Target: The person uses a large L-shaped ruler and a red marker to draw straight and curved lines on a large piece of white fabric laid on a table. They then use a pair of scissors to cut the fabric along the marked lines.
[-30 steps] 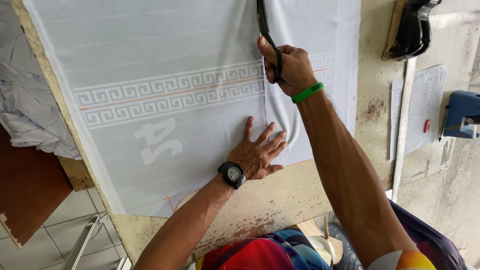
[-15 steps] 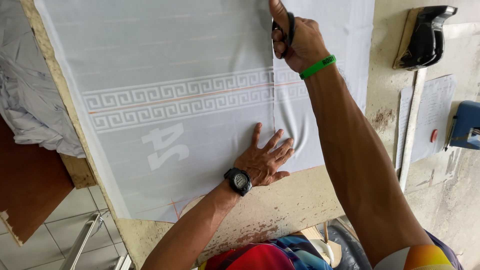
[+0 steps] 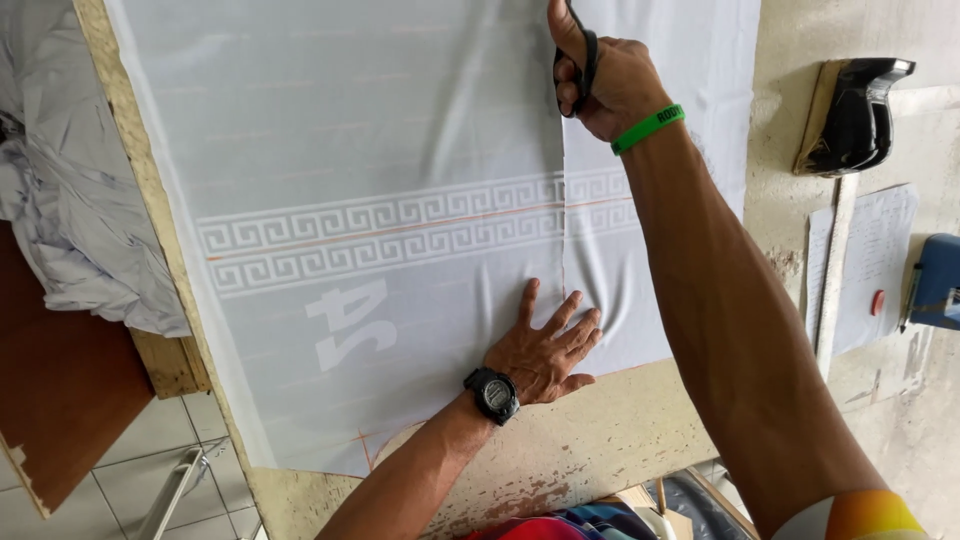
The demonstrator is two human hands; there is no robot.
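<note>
The worn worktable [image 3: 600, 450] fills most of my view, and spread flat across it is the pale grey-white fabric [image 3: 380, 150] with a key-pattern band [image 3: 400, 225] running from nine to three o'clock across its middle and a white printed mark [image 3: 350, 325] below that. I judge I am partway through a long straight cut: a slit already runs up from the near edge through the band, and what remains lies toward twelve o'clock, past the top of the picture.

My right hand [image 3: 610, 85] is at about one o'clock, arm stretched far forward, fingers curled closed through the black handles of the scissors [image 3: 580, 50]; the blades are out of view above. A green wristband [image 3: 648, 128] circles that wrist.

My left hand [image 3: 545, 345] lies at six o'clock, palm down, fingers spread wide and flat, holding nothing, pressing the cloth just beside the slit. A black wristwatch [image 3: 493, 393] sits on that wrist.

To go on, I think the cloth must stay taut and the left hand should shift nearer the scissors.

At three o'clock lie a black tool [image 3: 855, 115], a long ruler [image 3: 835, 270] and a paper sheet [image 3: 880, 260]; crumpled cloth [image 3: 70, 220] sits at nine.
</note>
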